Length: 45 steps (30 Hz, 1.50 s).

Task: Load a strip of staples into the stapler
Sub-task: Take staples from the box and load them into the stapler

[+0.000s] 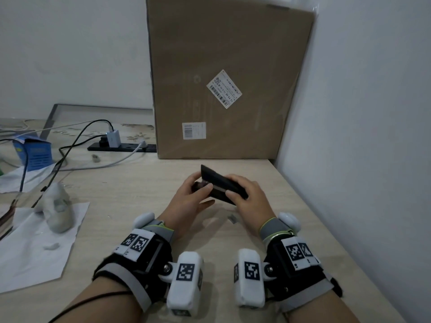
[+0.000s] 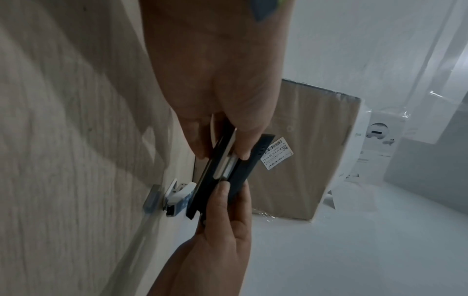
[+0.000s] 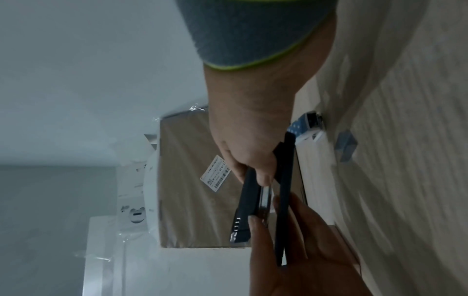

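A: Above the tabletop [image 1: 149, 187], head view: both hands grip the open stapler [image 1: 221, 185].
B: Left wrist: left hand [image 2: 222, 100] pinches the metal rail; rigid, slick. Right wrist: right hand [image 3: 253, 140] clamps the hinge end; hold there.

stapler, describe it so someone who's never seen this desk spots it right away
Start at the big cardboard box against the wall; just in front of it, both hands hold the stapler above the desk. It is the only long black object there, hinged open with a silver metal channel showing.
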Each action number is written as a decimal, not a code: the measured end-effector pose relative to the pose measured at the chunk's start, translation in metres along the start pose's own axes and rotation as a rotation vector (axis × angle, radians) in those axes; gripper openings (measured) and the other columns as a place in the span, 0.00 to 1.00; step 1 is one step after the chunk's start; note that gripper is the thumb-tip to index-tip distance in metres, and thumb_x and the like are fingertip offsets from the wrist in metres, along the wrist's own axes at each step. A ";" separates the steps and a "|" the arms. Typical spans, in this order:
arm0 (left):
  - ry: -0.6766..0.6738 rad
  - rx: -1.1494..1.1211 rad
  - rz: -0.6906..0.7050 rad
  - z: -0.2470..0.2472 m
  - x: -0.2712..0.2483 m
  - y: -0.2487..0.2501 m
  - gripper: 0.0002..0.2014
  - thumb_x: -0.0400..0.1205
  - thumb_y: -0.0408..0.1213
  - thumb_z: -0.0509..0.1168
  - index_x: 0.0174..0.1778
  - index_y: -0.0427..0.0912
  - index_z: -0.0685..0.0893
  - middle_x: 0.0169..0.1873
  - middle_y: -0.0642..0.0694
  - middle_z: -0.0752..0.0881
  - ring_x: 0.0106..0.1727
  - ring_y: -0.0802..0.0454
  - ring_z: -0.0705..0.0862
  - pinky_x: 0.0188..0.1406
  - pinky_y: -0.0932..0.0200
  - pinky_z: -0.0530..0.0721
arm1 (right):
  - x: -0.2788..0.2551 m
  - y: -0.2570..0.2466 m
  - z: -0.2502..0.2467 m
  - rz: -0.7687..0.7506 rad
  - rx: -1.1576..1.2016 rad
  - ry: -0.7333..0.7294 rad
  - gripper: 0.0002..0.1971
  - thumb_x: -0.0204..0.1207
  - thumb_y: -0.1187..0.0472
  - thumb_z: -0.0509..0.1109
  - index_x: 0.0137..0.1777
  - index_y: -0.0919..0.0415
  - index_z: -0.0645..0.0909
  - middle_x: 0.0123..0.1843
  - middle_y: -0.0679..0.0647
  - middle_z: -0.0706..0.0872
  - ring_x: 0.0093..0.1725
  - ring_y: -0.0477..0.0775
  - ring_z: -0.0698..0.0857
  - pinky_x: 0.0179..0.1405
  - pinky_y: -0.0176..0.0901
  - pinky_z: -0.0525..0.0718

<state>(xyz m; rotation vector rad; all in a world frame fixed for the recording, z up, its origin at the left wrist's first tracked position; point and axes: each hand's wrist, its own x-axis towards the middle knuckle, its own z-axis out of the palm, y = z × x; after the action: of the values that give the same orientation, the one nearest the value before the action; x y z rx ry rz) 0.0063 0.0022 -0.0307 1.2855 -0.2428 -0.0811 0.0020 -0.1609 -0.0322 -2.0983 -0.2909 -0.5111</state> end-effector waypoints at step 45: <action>-0.035 -0.316 -0.112 0.002 -0.002 0.009 0.07 0.82 0.27 0.61 0.55 0.33 0.79 0.60 0.33 0.81 0.55 0.45 0.85 0.46 0.62 0.89 | 0.007 0.005 -0.027 0.596 0.955 0.585 0.15 0.82 0.51 0.56 0.45 0.60 0.79 0.42 0.58 0.87 0.26 0.51 0.90 0.38 0.44 0.83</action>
<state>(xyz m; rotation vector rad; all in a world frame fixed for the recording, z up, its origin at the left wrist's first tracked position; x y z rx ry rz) 0.0032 0.0027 -0.0222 0.9831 -0.1791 -0.2290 0.0034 -0.1862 -0.0200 -0.9650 0.3721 -0.4627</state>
